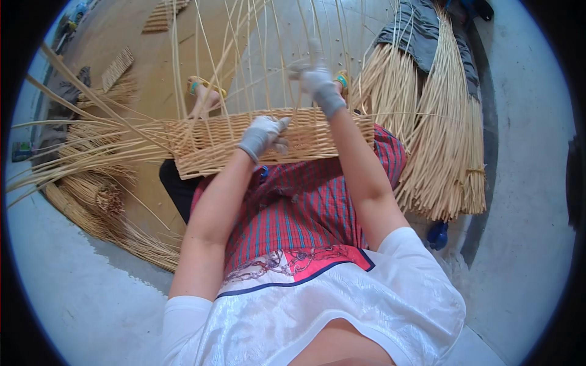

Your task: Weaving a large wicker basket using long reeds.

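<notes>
A long, shallow wicker basket (210, 146) of pale woven strands lies across my lap. Tall upright canes (253, 55) rise from its far side, and loose strands (91, 152) fan out from its left end. My left hand (264, 135), in a grey-white glove, is closed on the basket's wall near the middle, thumb toward the far rim. Beyond that rim, my gloved right hand (320, 85) is raised among the upright canes. Motion smears its fingers, so whether a strand is between them does not show.
Large bundles of pale cane (436, 146) stand to the right, partly under a dark grey cloth (421, 36). More cane bundles (97, 189) lie at the left. Small woven panels (118, 69) rest on the floor farther off. A red plaid cloth (293, 207) covers my lap.
</notes>
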`<action>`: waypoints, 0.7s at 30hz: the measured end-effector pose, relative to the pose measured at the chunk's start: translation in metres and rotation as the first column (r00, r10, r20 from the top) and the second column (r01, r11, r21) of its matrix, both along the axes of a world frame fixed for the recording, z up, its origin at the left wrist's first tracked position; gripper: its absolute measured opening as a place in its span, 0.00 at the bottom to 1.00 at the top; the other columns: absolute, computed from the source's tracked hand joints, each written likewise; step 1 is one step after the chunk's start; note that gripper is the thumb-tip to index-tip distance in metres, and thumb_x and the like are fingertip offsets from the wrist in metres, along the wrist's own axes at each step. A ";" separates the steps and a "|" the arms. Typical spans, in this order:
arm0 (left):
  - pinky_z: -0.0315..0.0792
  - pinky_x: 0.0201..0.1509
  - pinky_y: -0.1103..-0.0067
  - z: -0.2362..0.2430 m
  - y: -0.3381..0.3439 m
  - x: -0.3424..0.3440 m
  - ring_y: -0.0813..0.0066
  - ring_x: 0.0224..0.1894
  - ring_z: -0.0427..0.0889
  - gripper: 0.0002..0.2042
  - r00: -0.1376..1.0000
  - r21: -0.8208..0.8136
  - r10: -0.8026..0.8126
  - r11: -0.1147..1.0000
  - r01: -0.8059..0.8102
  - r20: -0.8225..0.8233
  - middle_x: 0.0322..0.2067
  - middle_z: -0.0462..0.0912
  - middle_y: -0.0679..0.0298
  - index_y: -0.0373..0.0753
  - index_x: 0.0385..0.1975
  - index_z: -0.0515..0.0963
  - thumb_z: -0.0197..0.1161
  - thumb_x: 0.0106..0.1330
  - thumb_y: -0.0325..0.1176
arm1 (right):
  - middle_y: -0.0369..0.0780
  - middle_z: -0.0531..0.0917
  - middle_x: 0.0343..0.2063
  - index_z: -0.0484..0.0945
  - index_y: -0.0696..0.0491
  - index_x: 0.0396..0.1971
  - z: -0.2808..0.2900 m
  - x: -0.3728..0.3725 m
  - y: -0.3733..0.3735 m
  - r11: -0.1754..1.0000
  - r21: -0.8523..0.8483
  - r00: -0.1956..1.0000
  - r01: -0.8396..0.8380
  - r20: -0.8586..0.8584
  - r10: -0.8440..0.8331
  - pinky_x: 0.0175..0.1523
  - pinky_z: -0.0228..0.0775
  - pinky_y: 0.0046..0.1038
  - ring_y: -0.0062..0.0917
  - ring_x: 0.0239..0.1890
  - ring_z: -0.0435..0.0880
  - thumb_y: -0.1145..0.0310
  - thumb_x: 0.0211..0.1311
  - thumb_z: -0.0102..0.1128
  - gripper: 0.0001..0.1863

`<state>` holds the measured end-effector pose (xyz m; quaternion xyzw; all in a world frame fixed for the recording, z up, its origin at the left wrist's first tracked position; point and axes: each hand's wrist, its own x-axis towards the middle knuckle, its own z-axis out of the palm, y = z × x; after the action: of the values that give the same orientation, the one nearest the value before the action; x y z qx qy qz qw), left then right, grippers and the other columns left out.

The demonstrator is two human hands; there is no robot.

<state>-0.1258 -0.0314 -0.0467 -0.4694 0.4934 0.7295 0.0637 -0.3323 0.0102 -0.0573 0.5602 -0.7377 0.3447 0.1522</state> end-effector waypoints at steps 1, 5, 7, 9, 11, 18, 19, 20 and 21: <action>0.87 0.25 0.70 0.000 0.002 0.000 0.62 0.30 0.90 0.23 1.000 0.004 0.024 1.000 -0.024 0.009 0.40 0.85 0.48 0.29 0.57 0.76 0.68 0.73 0.41 | 0.54 0.83 0.57 0.73 0.41 0.66 -0.013 -0.008 0.029 0.994 -0.090 0.975 0.056 0.217 -0.035 0.57 0.80 0.34 0.45 0.53 0.87 0.67 0.72 0.60 0.24; 0.86 0.41 0.61 0.013 0.016 -0.005 0.51 0.45 0.89 0.28 0.999 -0.428 0.050 0.903 -0.045 0.001 0.57 0.80 0.45 0.35 0.67 0.69 0.71 0.69 0.33 | 0.44 0.88 0.44 0.78 0.48 0.55 -0.038 -0.029 0.167 0.980 0.004 -0.026 0.198 1.000 0.001 0.33 0.81 0.24 0.28 0.38 0.91 0.64 0.74 0.64 0.14; 0.83 0.52 0.59 0.020 0.036 -0.015 0.47 0.51 0.87 0.32 0.997 -0.973 0.055 0.229 0.037 0.050 0.62 0.77 0.44 0.39 0.71 0.66 0.70 0.67 0.31 | 0.40 0.89 0.36 0.81 0.53 0.47 -0.029 -0.033 0.189 0.977 0.102 0.236 0.189 0.961 -0.146 0.29 0.79 0.23 0.26 0.36 0.91 0.65 0.75 0.64 0.09; 0.77 0.60 0.60 0.024 0.059 -0.029 0.45 0.56 0.83 0.36 0.921 -0.918 -0.280 0.211 0.335 0.272 0.61 0.76 0.44 0.47 0.75 0.64 0.70 0.66 0.35 | 0.41 0.89 0.38 0.80 0.57 0.46 -0.013 -0.032 0.164 0.988 0.030 0.166 0.153 0.985 -0.055 0.48 0.81 0.27 0.25 0.42 0.90 0.69 0.73 0.66 0.09; 0.79 0.56 0.59 0.025 0.081 -0.043 0.45 0.51 0.85 0.34 0.756 -0.785 -0.511 0.225 0.577 0.409 0.61 0.76 0.43 0.50 0.76 0.64 0.66 0.69 0.37 | 0.43 0.89 0.39 0.78 0.49 0.59 0.005 -0.036 0.114 0.992 0.101 0.609 -0.075 0.793 -0.035 0.51 0.82 0.28 0.27 0.44 0.89 0.75 0.71 0.65 0.19; 0.79 0.52 0.58 0.022 0.089 -0.065 0.46 0.52 0.86 0.40 0.609 -0.659 -0.393 0.011 0.752 0.689 0.58 0.77 0.44 0.48 0.81 0.53 0.64 0.71 0.42 | 0.48 0.78 0.65 0.46 0.36 0.82 0.022 -0.079 0.053 0.946 0.296 0.678 -0.132 0.723 -0.132 0.44 0.82 0.31 0.34 0.60 0.85 0.83 0.66 0.51 0.48; 0.79 0.51 0.58 0.021 0.090 -0.066 0.46 0.51 0.86 0.40 0.607 -0.651 -0.411 0.043 0.758 0.680 0.60 0.76 0.43 0.48 0.81 0.52 0.64 0.72 0.41 | 0.49 0.78 0.65 0.47 0.36 0.82 0.021 -0.088 0.066 0.913 0.263 0.546 -0.313 0.836 -0.053 0.44 0.82 0.29 0.36 0.60 0.85 0.85 0.63 0.51 0.50; 0.80 0.51 0.58 0.020 0.094 -0.065 0.46 0.51 0.86 0.40 0.590 -0.626 -0.411 0.057 0.778 0.695 0.61 0.75 0.42 0.48 0.81 0.51 0.63 0.72 0.41 | 0.51 0.78 0.66 0.47 0.37 0.82 0.020 -0.092 0.081 0.887 0.228 0.395 -0.402 0.917 -0.057 0.45 0.82 0.27 0.37 0.61 0.85 0.86 0.60 0.52 0.51; 0.80 0.50 0.58 0.019 0.096 -0.065 0.46 0.50 0.87 0.41 0.631 -0.666 -0.389 0.057 0.744 0.671 0.63 0.75 0.42 0.48 0.82 0.50 0.63 0.72 0.40 | 0.52 0.78 0.66 0.48 0.38 0.82 0.020 -0.098 0.092 0.868 0.161 0.251 -0.470 0.967 -0.044 0.46 0.82 0.25 0.39 0.62 0.85 0.88 0.58 0.53 0.53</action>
<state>-0.1904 0.0644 -0.0274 -0.2874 0.9349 0.1422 0.1525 -0.4305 0.1021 -0.0369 0.3573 -0.6478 0.4581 -0.4927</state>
